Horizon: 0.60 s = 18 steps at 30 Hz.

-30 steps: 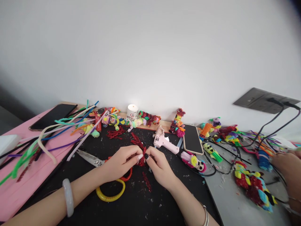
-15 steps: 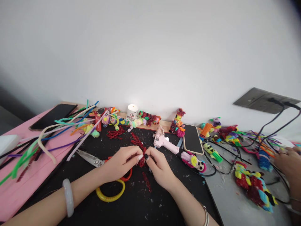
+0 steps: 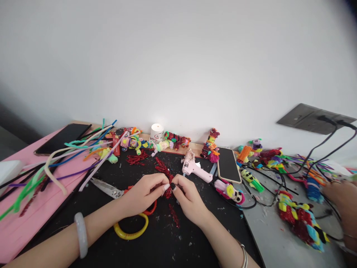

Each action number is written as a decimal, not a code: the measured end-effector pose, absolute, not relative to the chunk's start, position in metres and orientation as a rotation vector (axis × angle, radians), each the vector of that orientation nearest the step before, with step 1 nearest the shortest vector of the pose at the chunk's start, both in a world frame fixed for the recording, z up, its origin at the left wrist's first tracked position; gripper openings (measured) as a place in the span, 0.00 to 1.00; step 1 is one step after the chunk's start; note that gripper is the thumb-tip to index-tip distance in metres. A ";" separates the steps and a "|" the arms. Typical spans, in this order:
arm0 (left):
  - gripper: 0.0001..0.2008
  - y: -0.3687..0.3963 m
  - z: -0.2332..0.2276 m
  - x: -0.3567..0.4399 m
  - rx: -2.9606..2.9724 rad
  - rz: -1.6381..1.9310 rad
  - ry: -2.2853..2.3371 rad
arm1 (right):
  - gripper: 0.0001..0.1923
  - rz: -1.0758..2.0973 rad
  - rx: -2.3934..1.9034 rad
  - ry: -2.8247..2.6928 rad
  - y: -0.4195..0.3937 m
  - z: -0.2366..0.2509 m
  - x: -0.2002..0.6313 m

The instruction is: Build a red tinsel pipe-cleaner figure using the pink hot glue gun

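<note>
Fingertip to fingertip, my left hand (image 3: 147, 193) and my right hand (image 3: 189, 199) pinch a small piece of red tinsel pipe cleaner (image 3: 168, 192) over the black mat. Its exact shape is partly hidden by the fingers. Just behind the fingers lie red tinsel strips (image 3: 161, 165); whether they join the held piece I cannot tell. A short loose red strip (image 3: 174, 216) rests in front of my hands. Scissors (image 3: 131, 235) with yellow and red handles lie partly beneath my left hand and wrist. Beyond my right hand is a pink glue gun (image 3: 195, 169).
Another red strip pile (image 3: 137, 158) lies at the back, near a paper cup (image 3: 157, 133) and several pipe-cleaner figures (image 3: 211, 145). A phone (image 3: 228, 165) and black cables (image 3: 275, 175) are to the right. Another person's hand (image 3: 341, 193) is at far right. Loose pipe cleaners (image 3: 54, 176) cover the pink board.
My two hands stay almost still, pinching the red tinsel piece. The other person's hand at the far right has shifted slightly.
</note>
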State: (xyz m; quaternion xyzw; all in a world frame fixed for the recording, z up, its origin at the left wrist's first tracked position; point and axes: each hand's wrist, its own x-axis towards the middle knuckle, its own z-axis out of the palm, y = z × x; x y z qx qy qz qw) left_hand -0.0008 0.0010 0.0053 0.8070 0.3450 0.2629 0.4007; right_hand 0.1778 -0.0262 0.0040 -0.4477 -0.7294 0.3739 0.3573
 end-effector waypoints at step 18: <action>0.10 0.002 0.004 -0.001 2.051 0.651 0.866 | 0.09 0.974 -1.137 -1.890 -0.026 0.001 0.178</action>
